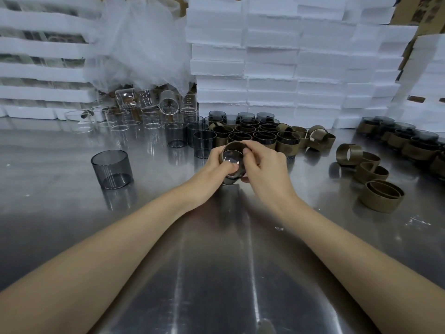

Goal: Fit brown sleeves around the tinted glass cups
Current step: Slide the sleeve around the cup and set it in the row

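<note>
Over the steel table (216, 261), both hands hold one tinted glass cup (231, 162), tipped so its base faces me. A brown sleeve (234, 145) sits around its far end. My left hand (214, 168) grips the cup from the left, thumb on the base. From the right, my right hand (262, 165) pinches the sleeve and cup. One bare tinted cup (112, 169) stands alone at the left. Loose brown sleeves (375, 186) lie at the right.
Behind the hands stand sleeved cups (255, 137) and a few bare tinted cups (190, 138). Clear glass beakers (134, 116) crowd the back left. More sleeved cups (407, 138) line the far right. White foam boxes (289, 56) are stacked along the back.
</note>
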Motion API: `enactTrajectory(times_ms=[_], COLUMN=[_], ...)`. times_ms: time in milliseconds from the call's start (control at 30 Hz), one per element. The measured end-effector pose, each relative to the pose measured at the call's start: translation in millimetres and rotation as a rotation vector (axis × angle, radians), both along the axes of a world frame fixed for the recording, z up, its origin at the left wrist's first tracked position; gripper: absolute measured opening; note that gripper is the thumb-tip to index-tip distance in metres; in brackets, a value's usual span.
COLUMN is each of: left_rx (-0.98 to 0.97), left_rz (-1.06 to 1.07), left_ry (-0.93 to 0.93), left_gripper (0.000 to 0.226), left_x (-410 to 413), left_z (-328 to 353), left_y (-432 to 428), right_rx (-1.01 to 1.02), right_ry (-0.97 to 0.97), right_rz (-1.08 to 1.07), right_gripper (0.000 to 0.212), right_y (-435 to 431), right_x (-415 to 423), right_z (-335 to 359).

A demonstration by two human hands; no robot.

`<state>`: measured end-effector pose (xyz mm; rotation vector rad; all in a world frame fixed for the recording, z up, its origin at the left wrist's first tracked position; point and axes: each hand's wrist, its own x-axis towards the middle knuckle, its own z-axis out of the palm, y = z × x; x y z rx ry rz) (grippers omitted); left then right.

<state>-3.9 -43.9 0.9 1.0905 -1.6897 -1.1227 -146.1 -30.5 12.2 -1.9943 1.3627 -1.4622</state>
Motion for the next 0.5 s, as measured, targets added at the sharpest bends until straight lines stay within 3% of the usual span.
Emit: enactTrajectory(times_ms=[100,333,500], left_rx=[0.047,0.096,0.092], left_rz=[0.049,0.046,-0.001], left_ry=[0.084,0.133,0.159], left_gripper=[0.055,0.045,0.061], left_x=[1,4,-3], left_z=[-5,-18,-6], left_y=[-10,-22,-5], right_rx=[-0.038,-0.051,-0.048], right_ry=[0.033,0.028,0.037], right_rz=[-0.003,0.010,0.000], right_gripper=[0.031,0.031,0.031], right_y=[-1,-8,-12], right_x=[-1,-6,-10], right_z=[-1,-2,-3])
